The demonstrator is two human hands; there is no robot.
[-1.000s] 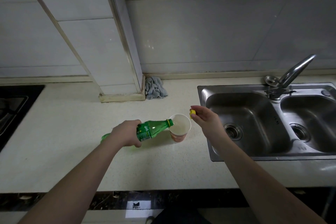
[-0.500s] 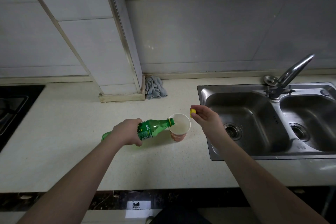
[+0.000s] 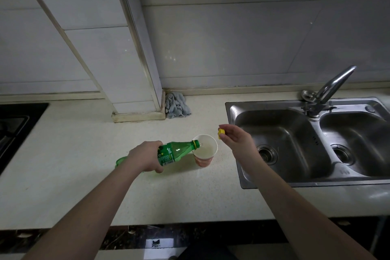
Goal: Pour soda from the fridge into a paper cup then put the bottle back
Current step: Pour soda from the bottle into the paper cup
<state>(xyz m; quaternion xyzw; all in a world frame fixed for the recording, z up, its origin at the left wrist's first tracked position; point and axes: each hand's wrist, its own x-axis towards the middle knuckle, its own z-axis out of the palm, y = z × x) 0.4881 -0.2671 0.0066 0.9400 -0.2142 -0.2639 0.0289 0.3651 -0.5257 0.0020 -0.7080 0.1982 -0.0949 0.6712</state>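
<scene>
A green bottle [image 3: 175,153] lies tipped almost flat over the bench [image 3: 63,154], its long axis running left to right, base to the left and open mouth pointing right over the near-left rim of a paper cup [image 3: 205,150]. The left hand [image 3: 145,158] wraps its grip around the bottle's labelled middle; the right hand [image 3: 236,141], just right of the cup, pinches the yellow cap [image 3: 221,132] between fingertips and thumb. Liquid already sits high in the cup, so a steeper tilt or a late stop looks likely to overfill it; the mouth, nudging the rim, could tip the light, unsupported cup. The sink [image 3: 232,107] lies to the right.
</scene>
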